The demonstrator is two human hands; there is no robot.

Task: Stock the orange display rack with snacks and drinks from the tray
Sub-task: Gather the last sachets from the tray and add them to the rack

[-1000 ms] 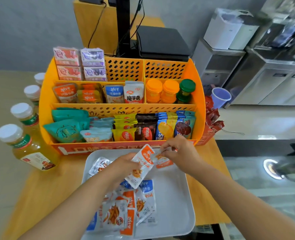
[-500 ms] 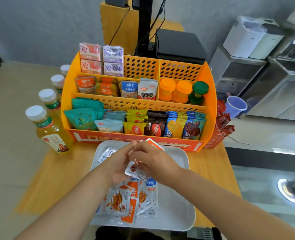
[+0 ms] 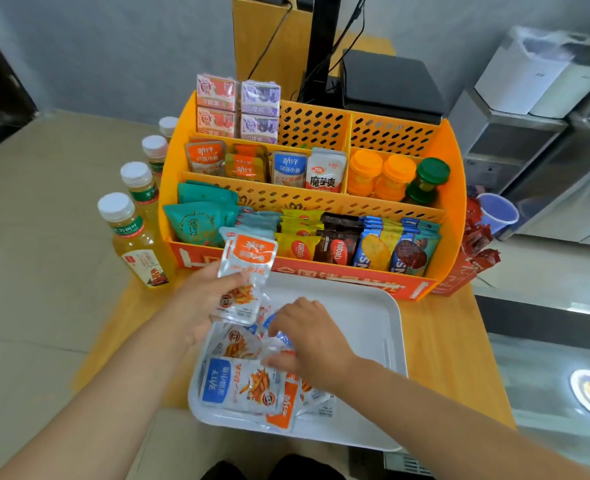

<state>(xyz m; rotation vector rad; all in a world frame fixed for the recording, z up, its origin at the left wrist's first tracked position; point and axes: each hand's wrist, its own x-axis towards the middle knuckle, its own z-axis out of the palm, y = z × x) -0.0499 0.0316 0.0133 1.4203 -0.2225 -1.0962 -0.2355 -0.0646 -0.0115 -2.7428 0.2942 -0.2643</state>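
Note:
The orange display rack [image 3: 454, 188] stands on a wooden table, its tiers filled with snack packets, small boxes and capped jars. In front of it lies a white tray [image 3: 373, 327] with several orange and blue fish-snack packets [image 3: 241, 382] piled at its left. My left hand [image 3: 200, 303] holds a small stack of orange-topped packets [image 3: 248, 271] upright above the tray's far left corner, in front of the rack's lowest tier. My right hand [image 3: 307, 337] is down on the pile in the tray, fingers curled around a packet there.
Several bottles of yellow drink [image 3: 132, 237] line the rack's left side. A purple cup [image 3: 497, 216] and red sachets [image 3: 477, 244] sit at its right. Behind the rack stand a black monitor post [image 3: 323, 46] and a black box [image 3: 390, 81]. The table edge runs along the right.
My hands have parted. The left hand has lifted its orange packets up toward the rack's front, and the right hand has dropped back onto the pile in the tray.

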